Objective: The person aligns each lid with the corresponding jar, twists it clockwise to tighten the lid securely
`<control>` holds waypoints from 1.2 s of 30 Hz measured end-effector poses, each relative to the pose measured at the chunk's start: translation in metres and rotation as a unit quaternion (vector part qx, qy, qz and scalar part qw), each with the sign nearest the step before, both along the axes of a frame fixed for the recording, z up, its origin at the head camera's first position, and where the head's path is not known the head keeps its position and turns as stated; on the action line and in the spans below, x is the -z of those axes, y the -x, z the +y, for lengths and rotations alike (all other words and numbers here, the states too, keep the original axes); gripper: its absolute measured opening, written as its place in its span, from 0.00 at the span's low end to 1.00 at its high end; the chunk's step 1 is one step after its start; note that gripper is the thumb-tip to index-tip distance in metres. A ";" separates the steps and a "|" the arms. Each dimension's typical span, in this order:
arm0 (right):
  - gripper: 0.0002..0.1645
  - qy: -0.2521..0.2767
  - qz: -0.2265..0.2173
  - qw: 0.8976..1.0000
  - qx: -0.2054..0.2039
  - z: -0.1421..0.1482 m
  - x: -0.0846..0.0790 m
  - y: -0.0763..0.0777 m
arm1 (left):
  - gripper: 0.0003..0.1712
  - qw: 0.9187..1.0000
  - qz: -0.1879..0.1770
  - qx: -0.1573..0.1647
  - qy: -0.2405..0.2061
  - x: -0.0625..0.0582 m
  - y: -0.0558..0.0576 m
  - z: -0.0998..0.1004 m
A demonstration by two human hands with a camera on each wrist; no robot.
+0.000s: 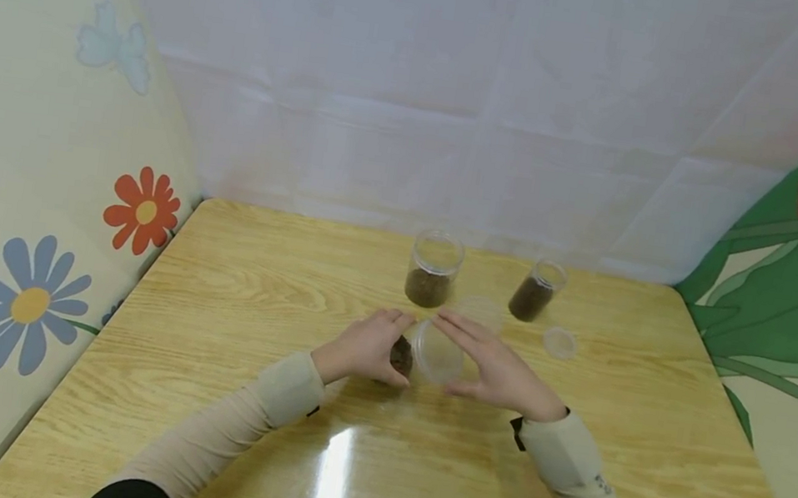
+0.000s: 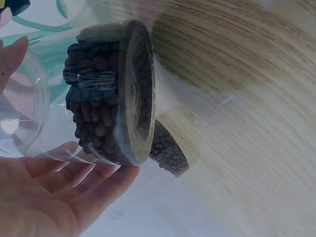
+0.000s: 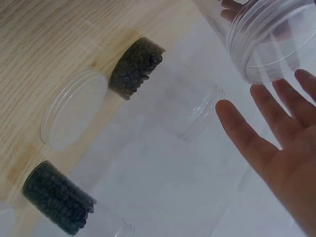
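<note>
Jars, 3 with dark beans, 2 loose lids, 2 hands

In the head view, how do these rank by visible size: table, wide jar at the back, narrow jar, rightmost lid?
Largest to smallest:
1. Table
2. Wide jar at the back
3. Narrow jar
4. Rightmost lid

The sleeved left forearm and right forearm reach forward, angled inward. The left hand is curled in a grip, thumb opposite its fingers; facing it, the right hand has nearly straight fingers, thumb apart.
</note>
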State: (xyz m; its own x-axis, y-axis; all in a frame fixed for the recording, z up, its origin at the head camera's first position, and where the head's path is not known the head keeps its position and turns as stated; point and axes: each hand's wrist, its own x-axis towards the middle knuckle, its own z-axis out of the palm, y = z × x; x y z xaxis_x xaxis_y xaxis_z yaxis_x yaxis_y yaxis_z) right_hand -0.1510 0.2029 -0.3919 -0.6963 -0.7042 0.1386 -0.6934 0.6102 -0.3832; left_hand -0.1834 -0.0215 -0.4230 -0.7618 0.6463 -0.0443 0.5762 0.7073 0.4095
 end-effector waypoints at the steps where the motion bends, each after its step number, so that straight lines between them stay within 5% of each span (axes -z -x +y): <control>1: 0.55 -0.002 0.001 1.000 0.004 0.000 0.000 0.000 | 0.55 1.000 0.001 0.000 0.000 0.000 0.000 0.000; 13: 0.51 -0.027 0.034 0.994 0.104 -0.009 -0.005 0.000 | 0.54 1.000 0.013 -0.002 -0.009 -0.007 0.003 0.001; 28: 0.55 -0.023 0.010 0.999 0.043 -0.004 -0.004 -0.003 | 0.55 1.000 0.010 0.002 -0.011 0.001 -0.001 0.000; 36: 0.54 -0.026 0.023 0.991 0.130 -0.012 0.006 -0.008 | 0.55 1.000 0.014 -0.001 -0.015 0.008 -0.005 0.000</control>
State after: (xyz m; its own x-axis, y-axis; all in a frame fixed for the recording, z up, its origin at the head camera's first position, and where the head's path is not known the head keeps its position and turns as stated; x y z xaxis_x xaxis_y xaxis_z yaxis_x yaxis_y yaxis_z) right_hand -0.1428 0.1911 -0.3982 -0.8484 -0.5095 0.1434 -0.5270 0.7880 -0.3183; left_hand -0.1783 -0.0213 -0.4315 -0.7635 0.6458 -0.0032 0.5867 0.6957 0.4145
